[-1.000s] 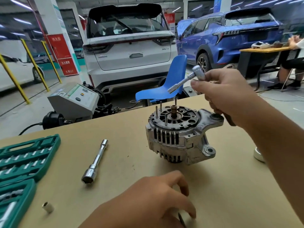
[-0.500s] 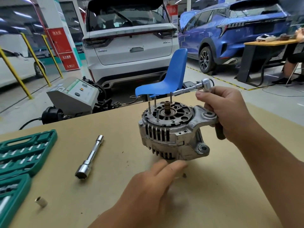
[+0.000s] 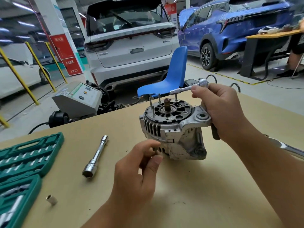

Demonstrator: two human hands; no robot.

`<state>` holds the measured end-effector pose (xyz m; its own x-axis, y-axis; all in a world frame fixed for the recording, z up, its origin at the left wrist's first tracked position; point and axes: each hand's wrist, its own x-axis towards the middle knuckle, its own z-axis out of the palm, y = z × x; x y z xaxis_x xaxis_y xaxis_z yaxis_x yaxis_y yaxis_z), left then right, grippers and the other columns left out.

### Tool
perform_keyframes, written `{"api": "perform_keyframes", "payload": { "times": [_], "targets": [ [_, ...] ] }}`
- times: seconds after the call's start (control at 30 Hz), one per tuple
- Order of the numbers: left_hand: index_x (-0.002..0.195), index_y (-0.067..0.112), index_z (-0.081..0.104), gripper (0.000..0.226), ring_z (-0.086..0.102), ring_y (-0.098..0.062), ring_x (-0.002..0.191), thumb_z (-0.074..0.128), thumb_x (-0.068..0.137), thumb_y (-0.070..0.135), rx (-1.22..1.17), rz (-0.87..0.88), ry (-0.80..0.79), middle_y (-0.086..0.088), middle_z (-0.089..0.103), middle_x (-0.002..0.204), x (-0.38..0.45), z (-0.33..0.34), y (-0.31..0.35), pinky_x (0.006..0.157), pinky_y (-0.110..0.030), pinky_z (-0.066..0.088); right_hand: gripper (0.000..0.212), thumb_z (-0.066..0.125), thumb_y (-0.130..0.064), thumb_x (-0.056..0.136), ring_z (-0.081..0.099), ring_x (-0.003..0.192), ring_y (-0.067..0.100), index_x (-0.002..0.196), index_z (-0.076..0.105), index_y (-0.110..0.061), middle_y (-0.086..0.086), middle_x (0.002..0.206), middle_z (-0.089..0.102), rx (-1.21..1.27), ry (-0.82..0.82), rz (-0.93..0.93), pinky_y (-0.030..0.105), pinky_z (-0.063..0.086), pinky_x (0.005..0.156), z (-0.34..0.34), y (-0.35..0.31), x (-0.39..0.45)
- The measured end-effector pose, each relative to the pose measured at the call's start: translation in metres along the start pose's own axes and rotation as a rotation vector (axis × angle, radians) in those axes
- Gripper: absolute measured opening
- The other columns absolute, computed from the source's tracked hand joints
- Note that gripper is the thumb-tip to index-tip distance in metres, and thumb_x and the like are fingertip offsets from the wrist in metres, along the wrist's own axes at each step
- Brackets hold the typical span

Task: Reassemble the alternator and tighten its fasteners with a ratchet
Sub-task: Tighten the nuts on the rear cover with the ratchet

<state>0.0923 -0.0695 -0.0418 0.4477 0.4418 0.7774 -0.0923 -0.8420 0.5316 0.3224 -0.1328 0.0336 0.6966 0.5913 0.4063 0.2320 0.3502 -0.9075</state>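
Note:
The silver alternator (image 3: 172, 127) stands on the cardboard-covered table (image 3: 197, 195), its open end up, with several long thin bolts sticking out of the top. My right hand (image 3: 225, 112) grips the ratchet (image 3: 203, 83). The ratchet's extension points left over the bolts, and its dark handle hangs below my palm. The same hand rests against the alternator's right mounting ear. My left hand (image 3: 139, 170) is at the near side of the housing and pinches a small dark fastener (image 3: 155, 149) between thumb and fingers.
A chrome socket bar (image 3: 95, 158) lies left of the alternator. A green socket case (image 3: 24, 155) sits at the left edge with a loose small socket (image 3: 51, 200) near it. Another chrome wrench (image 3: 286, 147) lies under my right forearm. A blue chair (image 3: 174, 76) stands behind the table.
My left hand came up off the table's front to the alternator's near side with a small piece pinched. My right hand lowered the ratchet and settled against the mounting ear.

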Motion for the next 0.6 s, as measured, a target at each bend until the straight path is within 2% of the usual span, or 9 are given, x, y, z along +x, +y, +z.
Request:
{"api": "perform_keyframes", "payload": {
  "times": [0.1, 0.2, 0.27, 0.33, 0.4, 0.5, 0.6],
  "targets": [
    [0.111, 0.041, 0.067, 0.026, 0.072, -0.022, 0.074, 0.074, 0.089, 0.029, -0.045, -0.04, 0.104, 0.006, 0.074, 0.086, 0.019, -0.01, 0.006, 0.063, -0.041, 0.057, 0.042, 0.069, -0.046, 0.084, 0.038, 0.054, 0.021, 0.076, 0.065, -0.005, -0.005, 0.049, 0.039, -0.009, 0.072, -0.028, 0.038, 0.037, 0.058, 0.007, 0.0, -0.004],
    [0.104, 0.036, 0.072, 0.026, 0.075, -0.025, 0.079, 0.083, 0.083, 0.025, -0.136, -0.116, 0.228, 0.001, 0.077, 0.087, 0.042, -0.014, 0.012, 0.068, -0.048, 0.06, 0.049, 0.069, -0.049, 0.08, 0.039, 0.058, 0.023, 0.075, 0.063, -0.001, -0.003, 0.053, 0.04, -0.022, 0.116, -0.051, 0.047, 0.042, 0.059, 0.012, 0.0, -0.007],
    [0.103, 0.03, 0.073, 0.023, 0.076, -0.025, 0.08, 0.08, 0.084, 0.021, -0.169, -0.097, 0.234, 0.001, 0.077, 0.087, 0.057, -0.012, 0.014, 0.067, -0.051, 0.059, 0.051, 0.068, -0.05, 0.081, 0.039, 0.058, 0.022, 0.075, 0.062, 0.001, 0.0, 0.056, 0.043, -0.062, 0.145, -0.092, 0.049, 0.043, 0.057, 0.014, -0.002, -0.009],
    [0.105, 0.028, 0.072, 0.023, 0.076, -0.025, 0.082, 0.078, 0.087, 0.016, -0.183, -0.05, 0.186, 0.0, 0.077, 0.087, 0.068, -0.006, 0.014, 0.064, -0.055, 0.058, 0.05, 0.067, -0.049, 0.084, 0.039, 0.055, 0.019, 0.074, 0.061, 0.0, -0.004, 0.053, 0.043, -0.08, 0.17, -0.118, 0.043, 0.039, 0.055, 0.015, -0.002, -0.011],
    [0.107, 0.029, 0.072, 0.027, 0.074, -0.024, 0.076, 0.077, 0.088, 0.011, -0.186, -0.015, 0.117, 0.0, 0.076, 0.086, 0.073, 0.002, 0.011, 0.058, -0.049, 0.057, 0.049, 0.066, -0.048, 0.085, 0.038, 0.053, 0.017, 0.074, 0.06, -0.001, -0.008, 0.05, 0.04, -0.067, 0.177, -0.111, 0.036, 0.036, 0.055, 0.015, -0.001, -0.012],
    [0.107, 0.031, 0.075, 0.028, 0.054, -0.021, 0.052, 0.076, 0.089, 0.01, -0.196, -0.022, 0.042, 0.007, 0.074, 0.085, 0.065, 0.011, 0.002, 0.044, -0.03, 0.044, 0.053, 0.065, -0.048, 0.085, 0.037, 0.055, 0.022, 0.078, 0.058, 0.004, -0.001, 0.052, 0.039, -0.036, 0.166, -0.079, 0.038, 0.035, 0.056, 0.016, 0.001, -0.012],
    [0.111, 0.029, 0.076, 0.028, 0.044, -0.018, 0.049, 0.075, 0.09, 0.011, -0.182, -0.02, 0.016, 0.003, 0.074, 0.084, 0.06, 0.012, -0.007, 0.049, -0.021, 0.036, 0.058, 0.066, -0.05, 0.084, 0.036, 0.057, 0.024, 0.08, 0.057, 0.007, 0.007, 0.057, 0.038, -0.035, 0.156, -0.077, 0.041, 0.035, 0.057, 0.017, 0.002, -0.011]
  ]
}}
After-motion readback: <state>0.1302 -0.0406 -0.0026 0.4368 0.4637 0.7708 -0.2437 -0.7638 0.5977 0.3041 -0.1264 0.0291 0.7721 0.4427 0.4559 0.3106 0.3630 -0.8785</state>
